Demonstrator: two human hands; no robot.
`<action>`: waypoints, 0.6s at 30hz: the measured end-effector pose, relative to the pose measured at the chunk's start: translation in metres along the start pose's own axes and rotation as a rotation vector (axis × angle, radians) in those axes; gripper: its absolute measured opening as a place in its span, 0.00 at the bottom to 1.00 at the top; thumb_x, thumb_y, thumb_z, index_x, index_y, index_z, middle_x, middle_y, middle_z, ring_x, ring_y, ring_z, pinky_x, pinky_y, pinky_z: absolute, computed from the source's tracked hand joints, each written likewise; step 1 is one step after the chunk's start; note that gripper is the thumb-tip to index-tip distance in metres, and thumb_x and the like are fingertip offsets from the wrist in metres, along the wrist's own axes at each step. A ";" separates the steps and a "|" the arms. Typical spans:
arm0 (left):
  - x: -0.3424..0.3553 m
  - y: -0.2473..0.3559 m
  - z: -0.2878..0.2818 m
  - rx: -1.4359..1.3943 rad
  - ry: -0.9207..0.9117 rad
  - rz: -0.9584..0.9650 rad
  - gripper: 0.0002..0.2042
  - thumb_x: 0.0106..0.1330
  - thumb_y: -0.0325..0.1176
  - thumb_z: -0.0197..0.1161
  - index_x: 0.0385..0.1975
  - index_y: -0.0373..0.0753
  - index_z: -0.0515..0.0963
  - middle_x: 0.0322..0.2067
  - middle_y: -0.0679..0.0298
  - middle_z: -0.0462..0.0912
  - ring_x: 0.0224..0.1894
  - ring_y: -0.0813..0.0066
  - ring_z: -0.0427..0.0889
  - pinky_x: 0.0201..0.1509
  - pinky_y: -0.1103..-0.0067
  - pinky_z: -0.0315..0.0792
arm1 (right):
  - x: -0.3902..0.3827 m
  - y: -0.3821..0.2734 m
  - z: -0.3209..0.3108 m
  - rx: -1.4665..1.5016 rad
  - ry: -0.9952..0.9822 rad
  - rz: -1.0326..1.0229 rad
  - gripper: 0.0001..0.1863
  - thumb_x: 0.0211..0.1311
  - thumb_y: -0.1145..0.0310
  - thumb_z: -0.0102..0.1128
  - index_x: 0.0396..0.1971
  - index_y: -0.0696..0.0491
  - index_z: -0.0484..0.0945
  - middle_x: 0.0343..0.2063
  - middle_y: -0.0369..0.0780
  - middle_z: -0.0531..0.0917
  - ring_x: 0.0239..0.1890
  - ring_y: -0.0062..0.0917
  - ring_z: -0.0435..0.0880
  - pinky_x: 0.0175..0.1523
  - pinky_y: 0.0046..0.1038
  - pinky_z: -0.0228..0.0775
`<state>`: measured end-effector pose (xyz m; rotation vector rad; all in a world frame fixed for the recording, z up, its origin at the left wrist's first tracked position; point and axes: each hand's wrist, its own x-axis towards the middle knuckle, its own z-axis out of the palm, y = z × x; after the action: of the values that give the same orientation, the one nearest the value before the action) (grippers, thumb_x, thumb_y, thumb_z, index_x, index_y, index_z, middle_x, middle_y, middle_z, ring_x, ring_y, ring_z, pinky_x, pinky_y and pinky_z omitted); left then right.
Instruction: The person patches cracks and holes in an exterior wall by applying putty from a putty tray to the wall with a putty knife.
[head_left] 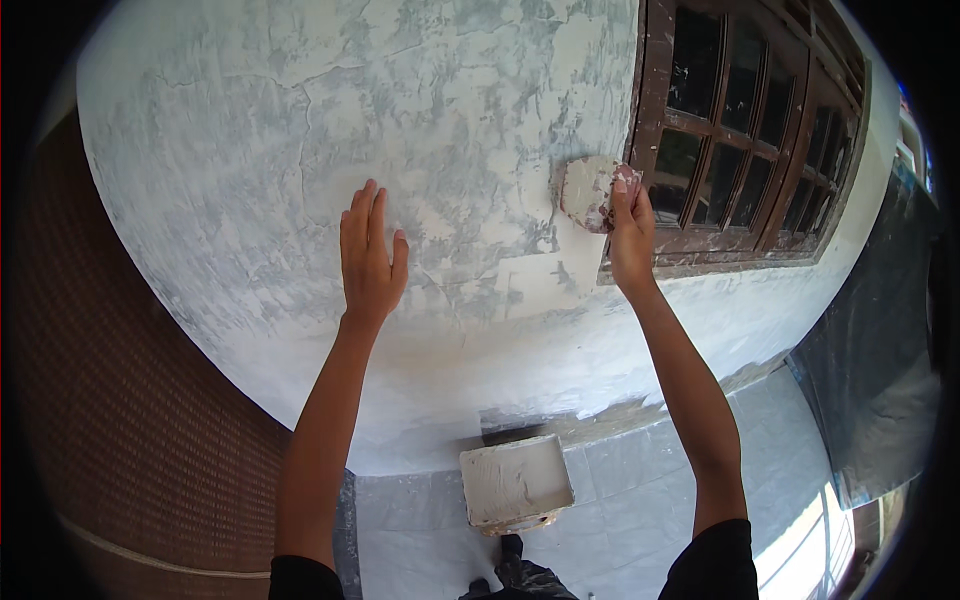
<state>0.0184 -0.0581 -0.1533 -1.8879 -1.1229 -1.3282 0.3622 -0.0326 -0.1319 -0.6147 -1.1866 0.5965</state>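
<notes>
My right hand point(630, 240) grips a putty spreader point(588, 195), a flat, squarish blade smeared with cream filler, with a reddish edge under my fingers. Its face is against the wall, right beside the brown window frame. My left hand point(372, 262) is open, fingers stretched upward, flat against or just in front of the wall point(450, 130); touch cannot be made out. Patchy white and grey filler coats this wall, with a few cracks running through it. Below, on the floor, a rectangular tub point(518, 482) holds smooth cream filler, its rim caked with it.
At the right is a brown wooden window point(730, 140) with small glass panes, its frame spattered white. A woven brown mat point(150, 400) hangs along the left. Grey sheeting point(640, 480) covers the floor by my feet. A dark tarp point(870, 340) hangs at the far right.
</notes>
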 end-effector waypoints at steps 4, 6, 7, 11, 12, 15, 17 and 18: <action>-0.078 0.004 0.011 -0.093 -0.095 -0.051 0.27 0.69 0.26 0.53 0.69 0.32 0.61 0.71 0.52 0.60 0.72 0.52 0.60 0.74 0.58 0.54 | -0.072 0.042 -0.021 -0.098 0.015 0.154 0.20 0.78 0.56 0.50 0.56 0.58 0.73 0.48 0.36 0.79 0.48 0.15 0.75 0.55 0.22 0.68; -0.127 0.009 0.018 -0.121 -0.175 -0.114 0.28 0.68 0.27 0.54 0.69 0.32 0.61 0.70 0.51 0.61 0.73 0.52 0.60 0.74 0.58 0.54 | -0.112 0.067 -0.034 -0.118 0.010 0.248 0.21 0.78 0.57 0.50 0.56 0.58 0.74 0.49 0.38 0.80 0.50 0.16 0.76 0.56 0.23 0.68; -0.152 0.013 0.025 -0.164 -0.207 -0.149 0.27 0.69 0.28 0.54 0.69 0.32 0.61 0.70 0.51 0.62 0.72 0.52 0.60 0.75 0.59 0.55 | -0.131 0.079 -0.044 -0.136 0.014 0.284 0.21 0.78 0.57 0.50 0.56 0.58 0.74 0.49 0.38 0.80 0.50 0.16 0.76 0.56 0.23 0.68; -0.253 0.034 0.036 -0.237 -0.373 -0.299 0.27 0.71 0.30 0.52 0.69 0.32 0.60 0.68 0.49 0.65 0.72 0.51 0.60 0.75 0.60 0.55 | -0.221 0.131 -0.076 -0.440 -0.039 0.420 0.19 0.75 0.56 0.54 0.49 0.58 0.77 0.39 0.39 0.83 0.41 0.17 0.78 0.49 0.25 0.71; -0.279 0.039 0.036 -0.251 -0.414 -0.340 0.27 0.72 0.31 0.51 0.70 0.33 0.59 0.68 0.49 0.64 0.72 0.51 0.60 0.75 0.60 0.56 | -0.244 0.143 -0.083 -0.551 -0.083 0.438 0.18 0.74 0.56 0.55 0.46 0.58 0.78 0.35 0.39 0.84 0.38 0.18 0.79 0.45 0.26 0.72; -0.355 0.059 0.039 -0.297 -0.535 -0.456 0.27 0.72 0.32 0.51 0.70 0.34 0.59 0.68 0.49 0.64 0.72 0.51 0.60 0.74 0.61 0.57 | -0.313 0.179 -0.106 -0.770 -0.185 0.553 0.17 0.72 0.57 0.57 0.37 0.58 0.77 0.25 0.42 0.82 0.28 0.22 0.79 0.36 0.30 0.71; -0.405 0.072 0.039 -0.290 -0.586 -0.498 0.25 0.74 0.32 0.51 0.70 0.36 0.59 0.68 0.49 0.64 0.72 0.51 0.61 0.74 0.62 0.59 | -0.358 0.197 -0.118 -0.802 -0.250 0.586 0.16 0.71 0.59 0.59 0.37 0.58 0.77 0.26 0.44 0.83 0.28 0.25 0.80 0.36 0.31 0.71; -0.429 0.079 0.040 -0.306 -0.620 -0.539 0.25 0.74 0.32 0.51 0.70 0.36 0.59 0.68 0.49 0.64 0.72 0.51 0.61 0.74 0.62 0.59 | -0.378 0.207 -0.125 -0.831 -0.303 0.586 0.14 0.71 0.61 0.60 0.37 0.59 0.77 0.26 0.45 0.84 0.27 0.29 0.82 0.36 0.31 0.71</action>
<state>0.0389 -0.1969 -0.5678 -2.4235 -1.9375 -1.2583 0.3611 -0.1723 -0.5583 -1.6596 -1.5462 0.6877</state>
